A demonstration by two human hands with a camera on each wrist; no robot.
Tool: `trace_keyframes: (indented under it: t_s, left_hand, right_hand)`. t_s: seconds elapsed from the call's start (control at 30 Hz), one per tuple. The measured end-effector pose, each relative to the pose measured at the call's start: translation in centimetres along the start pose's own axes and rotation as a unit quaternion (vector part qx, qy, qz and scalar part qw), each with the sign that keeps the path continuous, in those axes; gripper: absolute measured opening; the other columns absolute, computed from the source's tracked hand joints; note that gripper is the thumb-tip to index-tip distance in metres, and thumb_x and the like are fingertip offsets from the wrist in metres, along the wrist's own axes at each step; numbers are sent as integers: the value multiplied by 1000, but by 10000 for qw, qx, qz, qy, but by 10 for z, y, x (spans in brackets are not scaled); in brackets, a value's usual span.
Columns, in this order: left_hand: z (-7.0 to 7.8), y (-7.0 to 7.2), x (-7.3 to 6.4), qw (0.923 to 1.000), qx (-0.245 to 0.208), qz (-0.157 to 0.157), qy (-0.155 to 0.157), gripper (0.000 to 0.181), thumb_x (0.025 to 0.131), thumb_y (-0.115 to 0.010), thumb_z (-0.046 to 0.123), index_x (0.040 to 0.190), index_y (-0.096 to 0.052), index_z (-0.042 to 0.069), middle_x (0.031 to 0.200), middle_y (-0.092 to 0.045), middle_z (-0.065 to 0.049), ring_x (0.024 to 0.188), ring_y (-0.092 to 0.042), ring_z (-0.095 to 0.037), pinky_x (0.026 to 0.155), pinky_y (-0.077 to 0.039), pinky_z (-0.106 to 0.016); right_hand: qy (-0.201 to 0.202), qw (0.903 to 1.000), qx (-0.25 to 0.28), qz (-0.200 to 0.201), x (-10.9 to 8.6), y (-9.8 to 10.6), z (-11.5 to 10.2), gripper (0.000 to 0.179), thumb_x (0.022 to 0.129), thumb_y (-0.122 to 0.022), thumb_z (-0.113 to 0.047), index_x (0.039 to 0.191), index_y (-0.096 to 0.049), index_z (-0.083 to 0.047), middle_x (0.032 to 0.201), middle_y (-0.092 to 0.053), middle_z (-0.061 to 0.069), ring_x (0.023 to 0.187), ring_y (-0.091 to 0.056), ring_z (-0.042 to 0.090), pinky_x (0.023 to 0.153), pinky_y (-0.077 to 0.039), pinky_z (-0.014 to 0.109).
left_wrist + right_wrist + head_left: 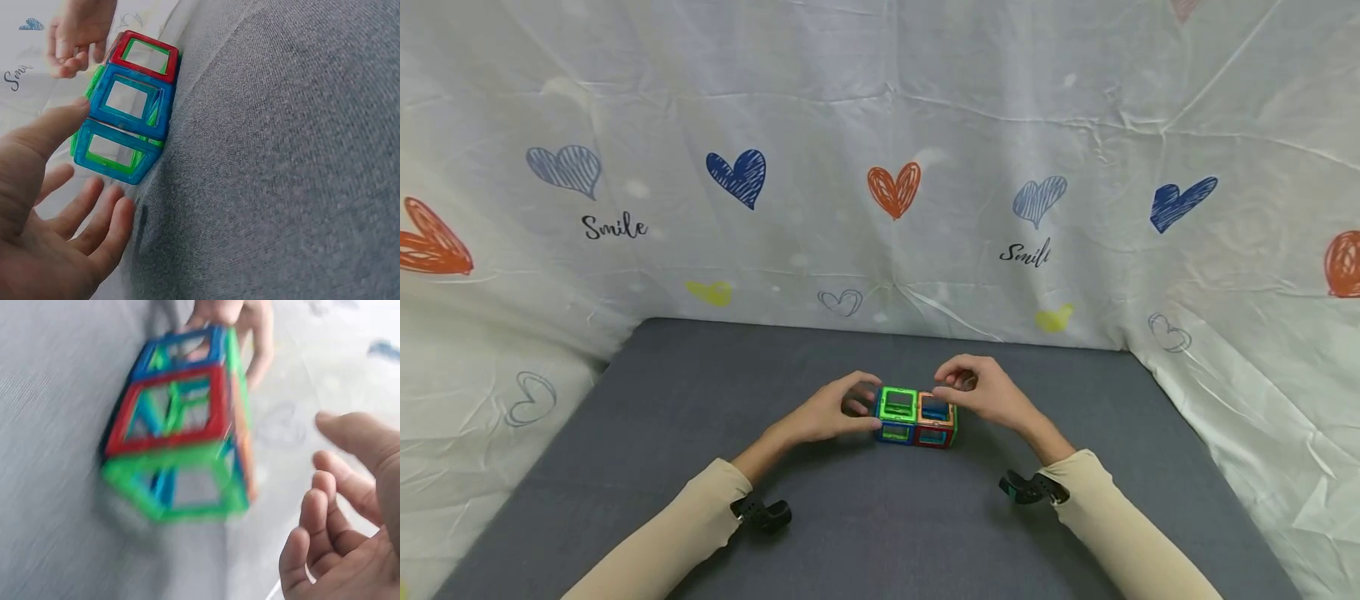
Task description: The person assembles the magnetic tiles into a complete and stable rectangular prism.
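Window-frame magnetic tiles form a two-cube box on the grey table. Its top has a green tile at left and an orange one at right; blue and red tiles make the near side. A green tile closes the right end, a blue one the left. My left hand curves loosely about the left end, thumb tip right at the box's edge and fingers spread behind. Over the right end, my right hand hovers with relaxed, bent fingers and nothing between them.
Dark grey cloth covers the table. Behind it and along both sides hangs a white curtain printed with hearts. Each wrist carries a black strapped camera; the left camera sits low over the cloth.
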State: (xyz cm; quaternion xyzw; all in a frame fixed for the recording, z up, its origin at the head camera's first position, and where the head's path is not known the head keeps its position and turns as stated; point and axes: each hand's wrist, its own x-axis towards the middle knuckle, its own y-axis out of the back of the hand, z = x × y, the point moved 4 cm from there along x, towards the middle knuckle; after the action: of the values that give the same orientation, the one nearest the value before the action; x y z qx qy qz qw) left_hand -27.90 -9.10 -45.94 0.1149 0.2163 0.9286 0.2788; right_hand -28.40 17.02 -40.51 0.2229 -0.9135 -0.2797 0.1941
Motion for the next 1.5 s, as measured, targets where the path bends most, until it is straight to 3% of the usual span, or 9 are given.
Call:
trace_keyframes:
  t_s: [0.13, 0.33, 0.47, 0.67, 0.97, 1.13, 1.5]
  left_hand:
    - [2, 1, 1, 9994, 13, 236, -255, 59, 94, -77, 18, 145, -51, 4, 132, -57, -18, 113, -62, -35, 87, -56, -43]
    - [1, -3, 3, 9979, -111, 237, -588, 56, 96, -73, 10, 146, -50, -2, 142, -53, -22, 121, -57, -43, 92, -54, -49]
    - [7, -5, 1, 9975, -234, 232, -618, 52, 96, -71, 3, 143, -52, -8, 144, -51, -25, 123, -55, -47, 93, -52, -54]
    - [23, -5, -4, 9976, -340, 195, -576, 49, 95, -71, 0, 140, -54, -10, 142, -52, -27, 121, -55, -51, 93, -51, -57]
    - [-1, -8, 5, 9972, -477, 256, -519, 51, 96, -73, 9, 141, -54, -4, 143, -52, -20, 121, -58, -42, 96, -51, -49]
    - [-3, -5, 4, 9977, -539, 184, -368, 54, 96, -75, 16, 144, -54, 0, 144, -53, -14, 121, -59, -36, 96, -51, -44]
    - [-8, -4, 1, 9945, -975, 7, -389, 57, 95, -74, 8, 146, -50, -4, 145, -51, -21, 123, -58, -38, 88, -56, -36]
  right_hand:
    - [-271, 9990, 307, 193, -16, 8, 21, 29, 93, -78, -11, 119, -68, -5, 108, -63, 14, 85, -60, 27, 69, -50, 33]
    - [-197, 9985, 500, -131, -34, 1, 44, 47, 91, -78, -4, 133, -59, 3, 109, -58, 21, 77, -58, 27, 62, -48, 30]
    - [-119, 9972, 678, -292, -38, -5, 49, 54, 91, -78, -6, 139, -54, 3, 107, -57, 21, 73, -58, 24, 60, -47, 29]
    - [-84, 9963, 812, -280, -41, -9, 51, 51, 92, -77, -7, 139, -57, -1, 105, -57, 25, 72, -57, 24, 59, -46, 29]
    - [-290, 9906, 1290, -341, -42, -10, 52, 51, 93, -75, -4, 140, -56, -1, 108, -56, 27, 76, -61, 25, 65, -53, 30]
    - [-275, 9886, 1420, -427, -42, -10, 54, 52, 94, -73, -2, 142, -53, -1, 109, -57, 26, 76, -62, 23, 66, -53, 31]
    - [-146, 9842, 1697, -487, -45, -12, 55, 56, 94, -72, 2, 145, -48, 6, 112, -56, 29, 85, -65, 28, 68, -51, 32]
